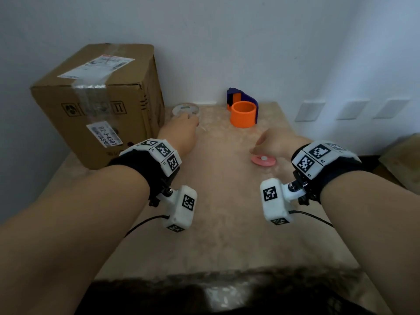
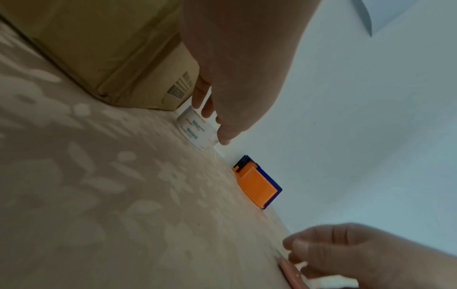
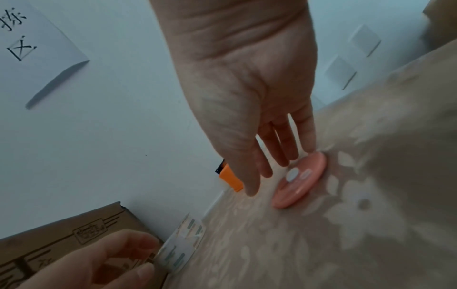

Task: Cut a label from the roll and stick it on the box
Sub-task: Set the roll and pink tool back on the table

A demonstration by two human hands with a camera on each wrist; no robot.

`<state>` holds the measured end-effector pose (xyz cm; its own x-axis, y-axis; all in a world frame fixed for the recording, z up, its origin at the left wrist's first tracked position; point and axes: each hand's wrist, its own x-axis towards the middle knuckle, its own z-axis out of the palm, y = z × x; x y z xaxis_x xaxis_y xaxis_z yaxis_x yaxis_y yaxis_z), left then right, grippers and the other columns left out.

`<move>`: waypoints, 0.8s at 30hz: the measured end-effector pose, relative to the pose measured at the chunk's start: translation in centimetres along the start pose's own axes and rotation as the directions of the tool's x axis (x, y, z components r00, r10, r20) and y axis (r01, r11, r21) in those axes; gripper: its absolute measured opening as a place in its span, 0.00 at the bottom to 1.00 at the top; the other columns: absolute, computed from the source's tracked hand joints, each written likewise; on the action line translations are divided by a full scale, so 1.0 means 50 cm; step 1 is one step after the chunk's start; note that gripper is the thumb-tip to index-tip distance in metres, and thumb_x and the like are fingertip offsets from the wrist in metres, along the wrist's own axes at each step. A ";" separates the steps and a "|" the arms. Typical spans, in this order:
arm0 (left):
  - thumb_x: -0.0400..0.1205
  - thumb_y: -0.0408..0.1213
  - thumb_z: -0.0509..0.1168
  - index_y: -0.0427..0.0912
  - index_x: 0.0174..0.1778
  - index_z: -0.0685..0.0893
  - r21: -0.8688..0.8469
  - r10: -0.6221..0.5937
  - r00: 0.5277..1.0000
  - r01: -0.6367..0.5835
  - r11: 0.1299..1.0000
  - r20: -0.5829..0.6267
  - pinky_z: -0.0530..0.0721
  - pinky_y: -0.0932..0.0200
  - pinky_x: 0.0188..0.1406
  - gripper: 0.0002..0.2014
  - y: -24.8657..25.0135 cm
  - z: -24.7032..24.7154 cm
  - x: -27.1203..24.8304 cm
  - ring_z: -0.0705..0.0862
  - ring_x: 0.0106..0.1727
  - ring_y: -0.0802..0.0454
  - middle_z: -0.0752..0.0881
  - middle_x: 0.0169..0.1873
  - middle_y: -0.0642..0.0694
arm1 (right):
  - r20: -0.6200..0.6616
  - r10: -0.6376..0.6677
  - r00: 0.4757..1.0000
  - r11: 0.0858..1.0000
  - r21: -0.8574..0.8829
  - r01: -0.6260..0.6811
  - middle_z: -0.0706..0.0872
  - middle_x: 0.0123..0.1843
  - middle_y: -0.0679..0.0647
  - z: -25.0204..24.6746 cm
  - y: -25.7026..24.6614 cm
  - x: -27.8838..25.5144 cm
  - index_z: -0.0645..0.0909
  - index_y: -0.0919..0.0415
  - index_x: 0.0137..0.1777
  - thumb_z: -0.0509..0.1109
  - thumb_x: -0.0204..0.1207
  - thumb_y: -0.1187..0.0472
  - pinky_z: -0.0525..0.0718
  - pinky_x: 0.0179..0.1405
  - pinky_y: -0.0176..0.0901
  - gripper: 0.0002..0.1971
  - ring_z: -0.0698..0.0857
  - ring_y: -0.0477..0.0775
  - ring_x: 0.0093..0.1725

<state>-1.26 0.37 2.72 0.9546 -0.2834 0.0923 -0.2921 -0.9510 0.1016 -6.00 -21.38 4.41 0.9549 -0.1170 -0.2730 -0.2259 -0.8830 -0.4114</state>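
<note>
Fingers (image 2: 205,101) on label roll (image 2: 195,127)

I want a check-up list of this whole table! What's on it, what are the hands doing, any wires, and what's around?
Surface: table under a beige flowered cloth.
Job's things: cardboard box at back left, already labelled and taped; label roll flat beside it; pink round cutter near right.
Clutter: orange and blue holder by the wall.
Hands: left hand fingers on the label roll; right hand fingers straight, reaching the pink round cutter.
Cables: black cable from each wrist camera.
Surroundings: pale wall, wall plates, a paper sign.
</note>
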 end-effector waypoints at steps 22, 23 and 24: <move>0.84 0.34 0.51 0.39 0.67 0.77 -0.081 -0.078 0.997 0.079 0.994 0.011 0.78 0.42 0.63 0.17 -0.035 0.070 0.031 0.76 0.65 0.39 0.77 0.66 0.39 | -0.261 -0.098 0.960 0.983 0.124 0.134 0.82 0.36 0.55 0.090 -0.115 0.173 0.85 0.69 0.48 0.71 0.74 0.50 0.71 0.26 0.38 0.19 0.79 0.53 0.38; 0.84 0.34 0.51 0.39 0.66 0.77 -0.084 -0.077 0.997 0.077 0.993 0.013 0.78 0.42 0.63 0.17 -0.039 0.074 0.034 0.76 0.65 0.39 0.77 0.66 0.39 | -0.261 -0.109 0.959 0.983 0.113 0.143 0.83 0.38 0.56 0.092 -0.119 0.186 0.84 0.68 0.47 0.71 0.75 0.51 0.70 0.25 0.37 0.17 0.79 0.52 0.39; 0.84 0.34 0.52 0.39 0.66 0.77 -0.088 -0.078 0.997 0.079 0.993 0.015 0.79 0.42 0.63 0.16 -0.043 0.078 0.038 0.76 0.65 0.38 0.77 0.66 0.39 | -0.256 -0.111 0.960 0.984 0.106 0.142 0.83 0.38 0.56 0.093 -0.123 0.197 0.83 0.67 0.44 0.71 0.75 0.52 0.70 0.26 0.37 0.15 0.78 0.52 0.39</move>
<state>1.41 1.40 -1.18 0.9751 -0.2107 0.0689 -0.2202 -0.9558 0.1949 3.87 -14.99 0.20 0.9914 -0.1304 0.0060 -0.1069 -0.8373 -0.5362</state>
